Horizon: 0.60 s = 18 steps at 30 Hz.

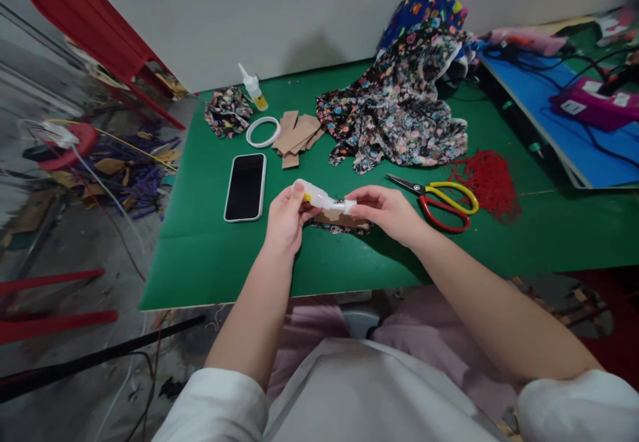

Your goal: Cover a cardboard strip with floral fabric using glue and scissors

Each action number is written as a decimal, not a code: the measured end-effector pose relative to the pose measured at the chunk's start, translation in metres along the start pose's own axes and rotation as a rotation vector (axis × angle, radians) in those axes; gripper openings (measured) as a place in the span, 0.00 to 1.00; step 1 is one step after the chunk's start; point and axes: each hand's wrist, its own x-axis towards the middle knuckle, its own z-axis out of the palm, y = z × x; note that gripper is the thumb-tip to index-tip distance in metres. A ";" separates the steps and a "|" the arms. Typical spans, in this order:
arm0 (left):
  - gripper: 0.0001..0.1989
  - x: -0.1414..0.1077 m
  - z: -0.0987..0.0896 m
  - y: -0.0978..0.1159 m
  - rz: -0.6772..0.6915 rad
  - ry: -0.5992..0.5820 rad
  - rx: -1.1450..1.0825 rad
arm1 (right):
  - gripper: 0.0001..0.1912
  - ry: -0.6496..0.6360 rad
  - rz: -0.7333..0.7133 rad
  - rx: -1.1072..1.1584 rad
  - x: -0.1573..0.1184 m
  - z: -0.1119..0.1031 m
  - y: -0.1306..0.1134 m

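A small white glue bottle lies sideways in the grip of my left hand. The fingers of my right hand pinch the white cap at the nozzle end. Under the bottle, a brown cardboard strip rests on a piece of floral fabric near the table's front edge. Scissors with yellow and red handles lie open just right of my right hand. Left of my left hand is a phone with a dark screen.
On the green table stand a second glue bottle, a white ring, cardboard strips, floral fabric and red threads. A purple tool sits on a blue board at right.
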 end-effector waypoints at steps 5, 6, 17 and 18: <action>0.19 -0.001 0.002 0.000 -0.012 -0.002 0.001 | 0.14 -0.011 -0.009 -0.035 0.000 -0.004 0.002; 0.20 -0.001 0.002 0.000 -0.015 0.002 0.003 | 0.14 -0.011 -0.010 -0.040 0.000 -0.005 0.002; 0.20 -0.001 0.000 0.002 -0.025 0.010 0.018 | 0.14 -0.033 -0.037 -0.145 -0.003 -0.019 -0.001; 0.20 -0.001 0.000 0.001 -0.027 0.011 0.015 | 0.14 -0.006 -0.074 -0.206 -0.003 -0.022 0.000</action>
